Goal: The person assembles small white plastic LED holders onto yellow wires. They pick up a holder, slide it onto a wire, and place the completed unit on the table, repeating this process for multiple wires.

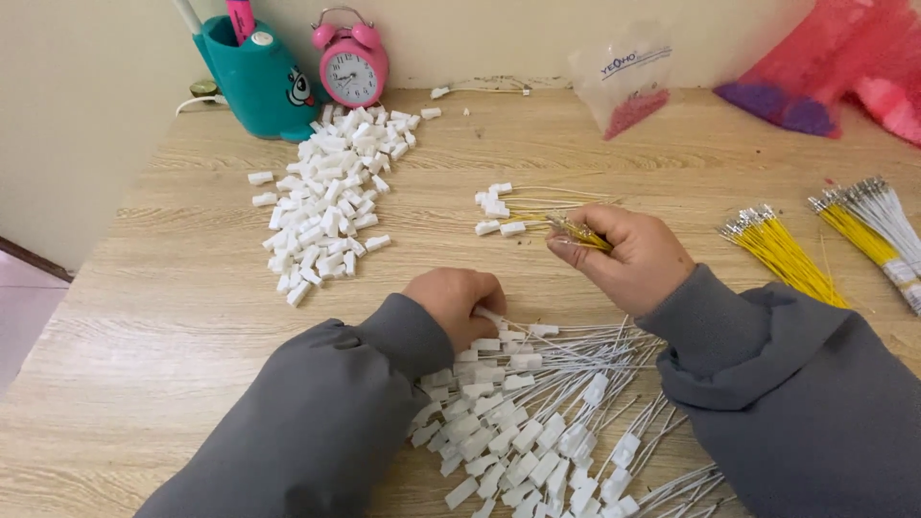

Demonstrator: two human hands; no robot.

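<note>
Item: a small bunch of yellow wires (583, 232) with metal terminals, held pinched between the thumb and fingers of the right hand (628, 257); the bunch lay above the table's middle, its long axis running left to right with a slight downward tilt toward the palm, and its free tips pointed left toward a little cluster of white connectors with yellow leads (501, 211) lying just beside it on the wooden table (173, 317). The left hand (459, 303) was curled closed on a white connector (485, 315) at the top edge of a heap of white-wired connectors (537, 422) — the heap spread below and between both grey sleeves, its wires fanned out to the right. The held bunch lay up and to the right of the left hand, near but apart; the right hand was plainly the nearer to it, being its holder. Farther out were recorded: a large pile of loose white connector housings (326, 206) to the left; two bundles of terminal-tipped wires, one yellow (782, 254) and one yellow-and-white (873, 230), well apart at the right; a teal pen holder (251, 82) and a pink alarm clock (351, 65) at the back edge; a clear bag of red parts (628, 91) — and red plastic bags (835, 67) in the far right corner.
</note>
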